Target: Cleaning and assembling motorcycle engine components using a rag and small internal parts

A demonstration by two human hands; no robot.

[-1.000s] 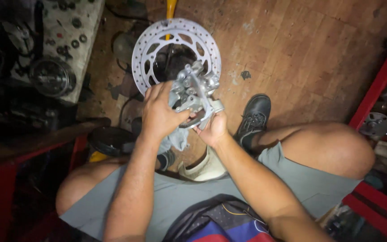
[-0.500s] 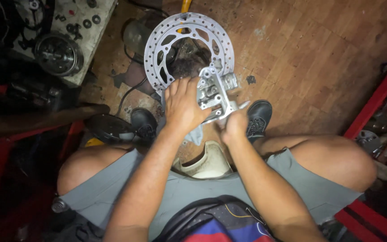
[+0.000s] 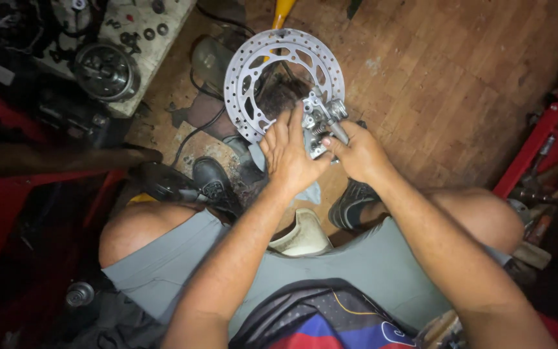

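A silver metal brake caliper [image 3: 321,119] is held up in front of me with both hands. My left hand [image 3: 289,155] wraps its left side, fingers spread over the casting. My right hand [image 3: 360,152] grips its right side, thumb and fingers pinched on a small cylindrical part at the top. Behind it on the wooden floor lies a perforated silver brake disc [image 3: 253,71] with a dark hub inside. I sit with knees apart, in grey shorts and black shoes [image 3: 211,184].
A round engine part [image 3: 104,71] rests on a dirty board with small washers at the upper left. A yellow-handled tool [image 3: 282,11] lies past the disc. Red metal shelving [image 3: 550,136] with tools stands at the right, a red frame at the left. A pale container [image 3: 305,236] sits between my feet.
The view has shifted so the hands and caliper sit slightly right and higher. My left fingers have opened out over the caliper; my right hand has moved up onto its top.
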